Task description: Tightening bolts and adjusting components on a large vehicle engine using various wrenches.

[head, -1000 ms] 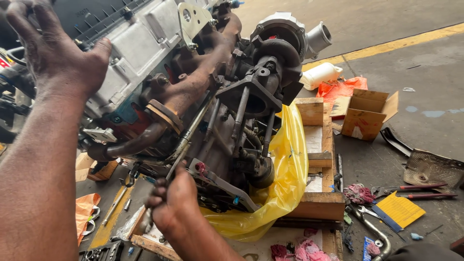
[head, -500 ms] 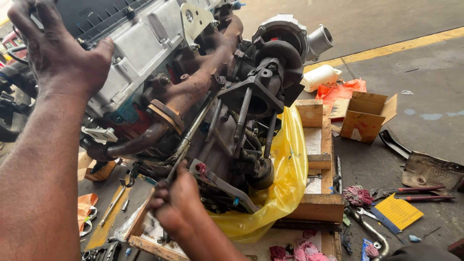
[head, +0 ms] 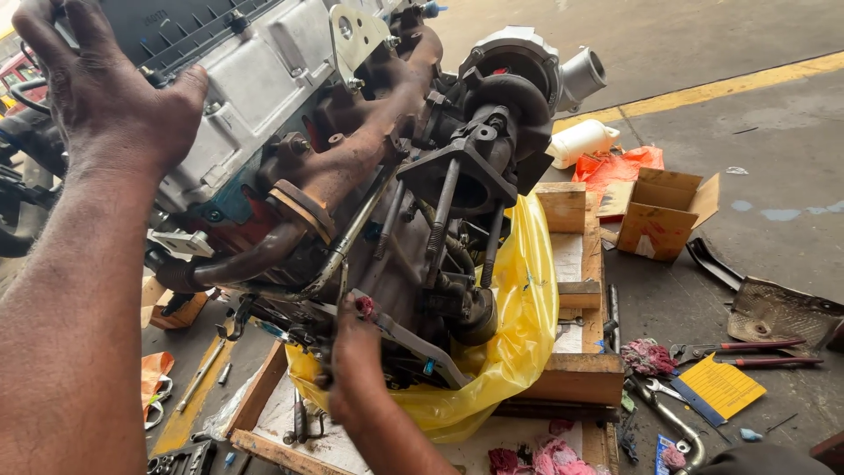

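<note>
A large engine (head: 369, 167) with a silver cover, rusty exhaust manifold and grey turbocharger (head: 519, 70) leans over a wooden pallet (head: 576, 378). My left hand (head: 110, 97) rests flat with spread fingers on the top left of the engine. My right hand (head: 352, 365) reaches up under the engine's lower side, fingers closed around a thin metal rod or tool (head: 352, 233) running along the block. A yellow plastic bag (head: 519, 325) hangs beneath the engine.
An open cardboard box (head: 664, 215), a white plastic bottle (head: 585, 141) and orange plastic lie on the concrete at right. Red-handled pliers (head: 747, 352), a yellow card (head: 721, 387), rags and a metal plate (head: 782, 308) lie nearby. Spanners lie at lower left.
My right hand has moved up and to the right, closer under the engine. My left hand stays on top of the engine.
</note>
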